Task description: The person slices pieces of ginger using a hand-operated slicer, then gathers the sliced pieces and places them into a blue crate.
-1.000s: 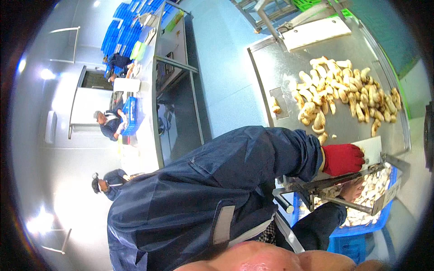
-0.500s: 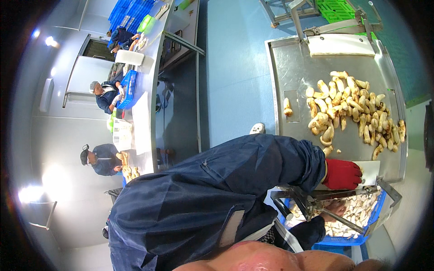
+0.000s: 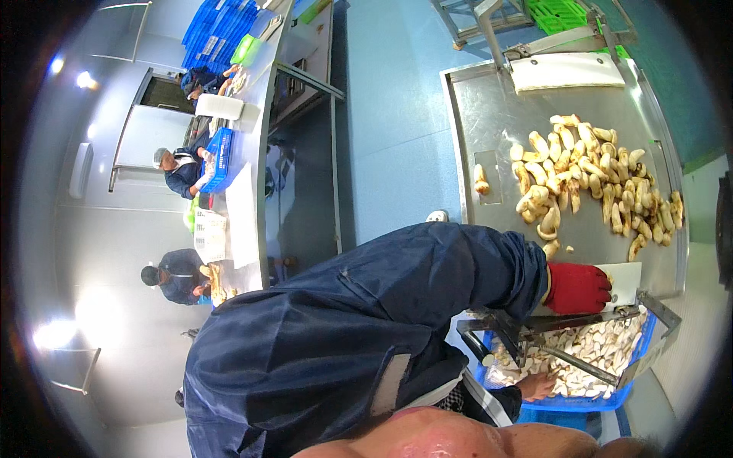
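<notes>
My left hand (image 3: 578, 289), in a red knitted glove, lies on a white board (image 3: 624, 282) at the near edge of a steel table. Its fingers are bent and pressed together, and whatever is under them is hidden. Just below, my bare right hand (image 3: 537, 386) rests with fingers stretched out on pale mushroom slices (image 3: 584, 366) in a blue crate (image 3: 624, 395). A metal frame with a bar (image 3: 578, 364) crosses over the crate. Farther off on the table lies a pile of whole king oyster mushrooms (image 3: 595, 172), some with browned ends.
One mushroom (image 3: 480, 180) lies apart on the steel table (image 3: 477, 99). At its far end is another white board (image 3: 565, 72) on a metal frame. To the left, three co-workers stand behind a long bench (image 3: 256, 145) with a blue basket (image 3: 217, 160). Stacked blue crates (image 3: 220, 34) rise behind.
My right hand has drawn back toward me, from under the frame's bar to the near side of the crate. My gloved left hand stays on the board. The view has shifted slightly.
</notes>
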{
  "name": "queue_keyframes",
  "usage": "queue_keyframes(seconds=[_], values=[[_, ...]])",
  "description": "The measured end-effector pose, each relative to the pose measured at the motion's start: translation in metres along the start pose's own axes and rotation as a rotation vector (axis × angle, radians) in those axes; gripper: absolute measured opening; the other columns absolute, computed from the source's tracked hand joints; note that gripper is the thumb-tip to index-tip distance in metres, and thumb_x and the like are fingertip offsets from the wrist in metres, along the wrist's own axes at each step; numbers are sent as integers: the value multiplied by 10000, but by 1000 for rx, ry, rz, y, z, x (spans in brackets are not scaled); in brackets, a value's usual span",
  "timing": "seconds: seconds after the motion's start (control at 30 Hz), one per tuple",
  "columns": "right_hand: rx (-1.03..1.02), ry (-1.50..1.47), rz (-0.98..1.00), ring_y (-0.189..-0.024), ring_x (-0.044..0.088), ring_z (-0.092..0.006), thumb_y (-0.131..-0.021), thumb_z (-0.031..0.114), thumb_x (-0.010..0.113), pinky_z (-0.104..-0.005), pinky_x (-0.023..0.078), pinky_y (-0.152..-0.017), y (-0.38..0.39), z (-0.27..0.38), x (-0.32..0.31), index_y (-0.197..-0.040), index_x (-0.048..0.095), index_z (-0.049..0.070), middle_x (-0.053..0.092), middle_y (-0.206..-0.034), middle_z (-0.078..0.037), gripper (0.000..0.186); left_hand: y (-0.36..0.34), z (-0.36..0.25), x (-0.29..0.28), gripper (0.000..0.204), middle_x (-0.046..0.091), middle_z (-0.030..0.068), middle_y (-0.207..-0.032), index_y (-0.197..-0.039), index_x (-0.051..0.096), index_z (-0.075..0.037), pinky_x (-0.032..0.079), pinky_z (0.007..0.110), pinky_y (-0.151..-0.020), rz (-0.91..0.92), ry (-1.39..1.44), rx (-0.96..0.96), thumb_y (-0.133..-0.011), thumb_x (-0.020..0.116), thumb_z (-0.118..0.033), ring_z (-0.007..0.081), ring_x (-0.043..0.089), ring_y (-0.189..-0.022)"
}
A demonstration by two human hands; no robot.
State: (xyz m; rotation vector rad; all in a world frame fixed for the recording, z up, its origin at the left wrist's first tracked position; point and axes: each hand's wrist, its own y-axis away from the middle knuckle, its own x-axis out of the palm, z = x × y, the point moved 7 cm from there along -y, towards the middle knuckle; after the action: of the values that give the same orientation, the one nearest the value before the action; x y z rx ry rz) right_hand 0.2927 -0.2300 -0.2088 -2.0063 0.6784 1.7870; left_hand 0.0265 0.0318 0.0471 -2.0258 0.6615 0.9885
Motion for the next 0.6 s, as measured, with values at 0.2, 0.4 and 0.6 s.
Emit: queue_keyframes(seconds=[0.2, 0.4, 0.6], values=[[-232, -271, -139, -988, 546, -303, -893, 215, 539, -412, 444, -824, 22, 20, -41, -1242, 536, 117, 569, -1175, -115, 363, -27, 8, 17, 207, 638, 186, -887, -812, 668, -23, 508, 423, -799, 341, -98, 17, -734, 587, -196, 323, 623, -889], [-178, -112, -103, -1035, 503, -330, -814, 128, 562, -424, 423, -880, 40, 40, -35, -1214, 549, 104, 555, -1167, -145, 402, -16, 25, 25, 211, 643, 168, -947, -887, 665, -39, 507, 420, -806, 204, -67, 61, -739, 576, -160, 331, 618, -911], [214, -397, -105, -1095, 454, -364, -769, 111, 607, -437, 404, -933, 30, 37, -72, -1173, 568, 147, 484, -1261, -122, 407, -26, 17, 41, 248, 648, 150, -1008, -962, 662, -54, 506, 416, -812, 112, -92, 125, -744, 566, -123, 340, 614, -933]])
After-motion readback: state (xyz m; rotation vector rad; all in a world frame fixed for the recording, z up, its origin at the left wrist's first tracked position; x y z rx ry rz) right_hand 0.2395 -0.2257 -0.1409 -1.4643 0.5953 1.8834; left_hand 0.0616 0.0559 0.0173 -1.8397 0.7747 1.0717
